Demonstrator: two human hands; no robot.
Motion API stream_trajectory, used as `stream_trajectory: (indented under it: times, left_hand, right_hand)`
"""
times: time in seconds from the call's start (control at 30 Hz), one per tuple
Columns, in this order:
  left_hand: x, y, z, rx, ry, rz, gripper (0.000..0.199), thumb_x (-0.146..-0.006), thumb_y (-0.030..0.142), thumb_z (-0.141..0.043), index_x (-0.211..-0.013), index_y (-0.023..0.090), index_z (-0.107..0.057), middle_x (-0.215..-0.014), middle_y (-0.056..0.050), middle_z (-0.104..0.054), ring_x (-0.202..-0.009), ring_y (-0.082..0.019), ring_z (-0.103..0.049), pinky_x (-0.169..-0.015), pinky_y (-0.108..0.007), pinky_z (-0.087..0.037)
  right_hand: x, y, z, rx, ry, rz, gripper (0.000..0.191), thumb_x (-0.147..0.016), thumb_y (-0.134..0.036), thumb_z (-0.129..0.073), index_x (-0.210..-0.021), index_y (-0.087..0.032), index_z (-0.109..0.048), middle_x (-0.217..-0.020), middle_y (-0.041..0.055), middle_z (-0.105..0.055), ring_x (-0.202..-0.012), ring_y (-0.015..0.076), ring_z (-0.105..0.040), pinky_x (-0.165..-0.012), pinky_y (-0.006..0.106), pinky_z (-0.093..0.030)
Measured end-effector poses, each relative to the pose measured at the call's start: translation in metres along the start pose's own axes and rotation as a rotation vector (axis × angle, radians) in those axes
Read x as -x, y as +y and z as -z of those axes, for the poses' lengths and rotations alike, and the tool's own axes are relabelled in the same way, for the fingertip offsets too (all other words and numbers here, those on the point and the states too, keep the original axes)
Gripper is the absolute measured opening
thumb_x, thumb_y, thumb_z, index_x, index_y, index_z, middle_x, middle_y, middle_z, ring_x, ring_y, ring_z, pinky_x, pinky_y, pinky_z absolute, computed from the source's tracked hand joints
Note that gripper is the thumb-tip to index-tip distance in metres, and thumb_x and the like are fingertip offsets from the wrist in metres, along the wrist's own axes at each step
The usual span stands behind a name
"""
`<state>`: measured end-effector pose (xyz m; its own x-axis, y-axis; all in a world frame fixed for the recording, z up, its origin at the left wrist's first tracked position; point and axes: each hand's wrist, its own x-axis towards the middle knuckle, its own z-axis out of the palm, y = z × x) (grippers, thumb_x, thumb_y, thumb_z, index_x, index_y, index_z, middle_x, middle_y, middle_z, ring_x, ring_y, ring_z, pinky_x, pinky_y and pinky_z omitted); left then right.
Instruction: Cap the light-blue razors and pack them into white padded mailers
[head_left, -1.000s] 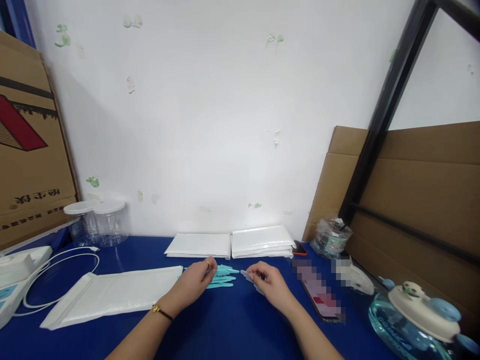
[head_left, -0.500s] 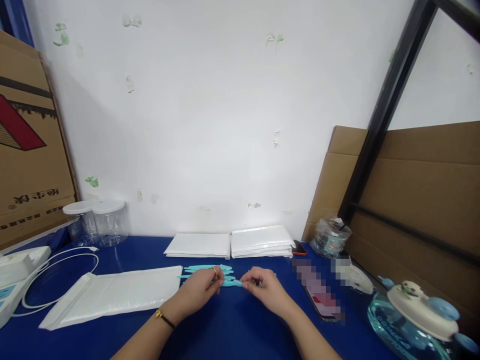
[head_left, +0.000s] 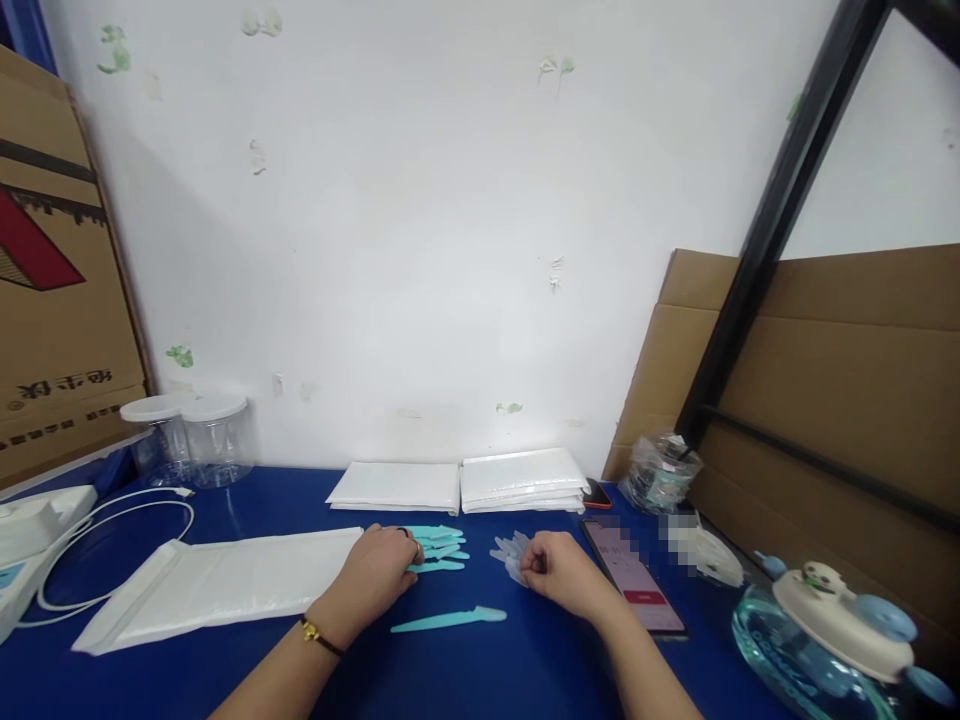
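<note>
A teal eyebrow razor [head_left: 448, 621] lies by itself on the blue tabletop, with a pale clear cap over its blade end. Behind it is a loose group of similar razors [head_left: 442, 536]. My left hand [head_left: 379, 572] is curled over the handle ends of that group, thumb and fingers closing on one razor; its fingertips are partly hidden. To the right sits a small heap of clear blade caps [head_left: 506, 550]. There, my right hand [head_left: 561, 572] has thumb and fingers pinched together at the caps' edge, apparently on one cap.
White padded envelopes lie flat at left [head_left: 247, 575] and stacked along the wall [head_left: 525, 480]. A phone [head_left: 637, 580] rests right of my right hand. Farther right are a wrapped jar [head_left: 660, 475] and a teal water bottle [head_left: 817, 640]. Lidded clear jars [head_left: 217, 445] and a white cable [head_left: 45, 570] are left.
My hands were close together on a teal razor. That razor now lies on the table nearer me. My left hand moved left to the razor group, my right hand right to the caps.
</note>
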<state>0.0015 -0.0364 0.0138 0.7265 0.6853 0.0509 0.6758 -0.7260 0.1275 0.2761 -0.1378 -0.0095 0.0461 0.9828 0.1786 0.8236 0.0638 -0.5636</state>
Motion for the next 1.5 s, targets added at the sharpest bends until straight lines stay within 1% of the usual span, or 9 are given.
stream_trajectory:
  times: [0.1,0.27,0.43,0.8,0.93,1.07,1.13,1.27,1.5]
  left_hand:
    - [0.000,0.007,0.000,-0.014,-0.012,-0.009,0.014,-0.075,0.018,-0.056,-0.080,0.023,-0.068,-0.086,-0.004,-0.069,-0.086,-0.024,-0.061,-0.075,-0.033,-0.036]
    - [0.000,0.020,-0.002,0.130,-0.052,-0.045,0.015,-0.072,0.017,-0.055,-0.076,0.024,-0.069,-0.078,0.001,-0.069,-0.075,-0.018,-0.061,-0.066,-0.026,-0.037]
    - [-0.004,0.019,-0.012,0.206,-0.031,-0.068,0.014,-0.071,0.019,-0.055,-0.075,0.023,-0.068,-0.076,0.001,-0.068,-0.071,-0.016,-0.059,-0.062,-0.023,-0.036]
    - [-0.010,0.028,-0.023,0.372,-0.135,-0.047,0.014,-0.070,0.021,-0.057,-0.077,0.021,-0.069,-0.071,0.000,-0.067,-0.065,-0.014,-0.059,-0.057,-0.021,-0.036]
    - [-0.010,0.020,-0.021,0.385,-0.132,-0.053,0.013,-0.071,0.024,-0.058,-0.080,0.021,-0.067,-0.073,0.001,-0.066,-0.067,-0.014,-0.058,-0.060,-0.021,-0.038]
    - [-0.006,-0.001,-0.013,0.263,0.071,0.017,0.020,-0.072,0.029,-0.061,-0.090,0.022,-0.064,-0.094,-0.002,-0.063,-0.087,-0.018,-0.056,-0.072,-0.025,-0.040]
    - [-0.006,-0.010,-0.009,0.177,0.094,0.056,0.018,-0.072,0.028,-0.062,-0.089,0.023,-0.063,-0.095,-0.002,-0.063,-0.089,-0.020,-0.056,-0.074,-0.027,-0.038]
    - [-0.007,-0.016,-0.009,0.096,0.050,0.031,0.006,-0.076,0.027,-0.059,-0.079,0.024,-0.064,-0.084,0.001,-0.065,-0.078,-0.018,-0.058,-0.067,-0.027,-0.035]
    - [-0.006,-0.006,-0.006,0.050,0.039,-0.041,0.016,-0.083,0.025,-0.051,-0.074,0.022,-0.063,-0.078,0.001,-0.067,-0.073,-0.017,-0.059,-0.068,-0.027,-0.033]
  right_hand:
    - [-0.001,-0.003,-0.011,0.005,-0.035,-0.005,0.009,-0.066,-0.011,-0.062,-0.067,-0.019,-0.066,-0.065,0.0006,-0.065,-0.059,0.0143,-0.058,-0.051,0.020,-0.037]
    - [-0.003,-0.012,-0.022,-0.069,-0.091,-0.005,0.007,-0.068,-0.012,-0.063,-0.066,-0.018,-0.066,-0.062,-0.0007,-0.063,-0.057,0.0124,-0.057,-0.050,0.019,-0.036]
    - [-0.004,-0.015,-0.028,-0.173,-0.138,-0.035,0.002,-0.067,-0.019,-0.068,-0.066,-0.018,-0.068,-0.059,-0.0008,-0.062,-0.052,0.0113,-0.053,-0.047,0.019,-0.034]
    - [-0.005,-0.022,-0.041,-0.252,-0.140,-0.041,0.003,-0.065,-0.021,-0.071,-0.065,-0.019,-0.070,-0.059,-0.0002,-0.066,-0.052,0.0112,-0.054,-0.047,0.019,-0.034]
    - [-0.005,-0.023,-0.035,-0.237,-0.143,-0.015,0.005,-0.068,-0.023,-0.068,-0.068,-0.020,-0.071,-0.063,0.0001,-0.067,-0.056,0.0129,-0.057,-0.050,0.020,-0.036]
    - [-0.007,-0.012,-0.014,-0.080,0.113,-0.008,0.010,-0.074,-0.021,-0.059,-0.071,-0.019,-0.069,-0.070,0.0011,-0.066,-0.065,0.0149,-0.059,-0.059,0.022,-0.040]
    - [-0.007,-0.006,-0.005,0.005,0.165,-0.011,0.012,-0.075,-0.017,-0.056,-0.068,-0.019,-0.066,-0.072,0.0012,-0.065,-0.067,0.0150,-0.059,-0.061,0.022,-0.040]
    - [-0.005,-0.002,-0.001,0.092,0.092,0.030,0.013,-0.071,-0.012,-0.056,-0.069,-0.020,-0.066,-0.076,0.0002,-0.064,-0.070,0.0140,-0.059,-0.064,0.021,-0.039]
    - [-0.003,-0.005,-0.007,0.191,0.004,0.020,0.007,-0.070,-0.017,-0.064,-0.068,-0.022,-0.067,-0.075,-0.0018,-0.063,-0.070,0.0142,-0.059,-0.070,0.024,-0.038]
